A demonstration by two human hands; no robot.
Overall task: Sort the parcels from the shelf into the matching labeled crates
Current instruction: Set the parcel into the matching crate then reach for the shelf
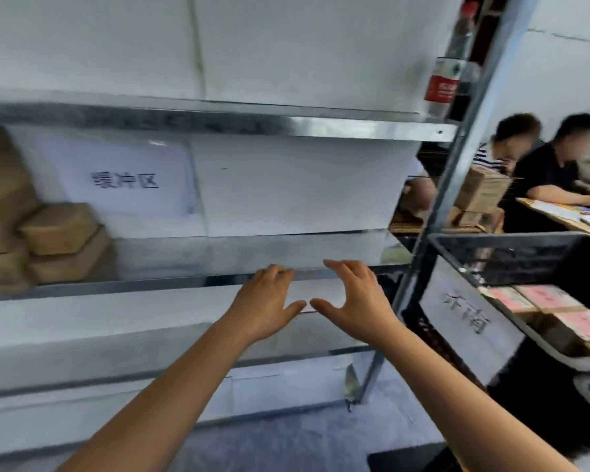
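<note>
Frankly, the likeliest slip from here was a mismatch: the picture was blurred and no writing on the parcels (58,229) could be read, so a box snatched up quickly might have gone into the wrong crate. A second risk lay in the stack itself. The brown boxes sat piled unevenly, some tilted against each other, and pulling one from low down could have tipped the rest off the shelf (150,284). The bottle (450,63) stood at the right end of the level above, by the upright post, and a knock to the frame might have toppled it.

The left hand (266,301) and the right hand (351,301) were both spread wide and held nothing. They hung side by side with thumbs nearly meeting, fingertips at the shelf's front edge; whether they touched the metal could not be told. The parcels lay at the far left end of that same level, well apart from both hands, and nearer the left one. A paper sign (125,180) hung on the back wall just beside them. The black crate (525,247) with its white label (467,311) stood to the right of the post, close to the right hand, and already held pink-labelled boxes (559,308).
</note>
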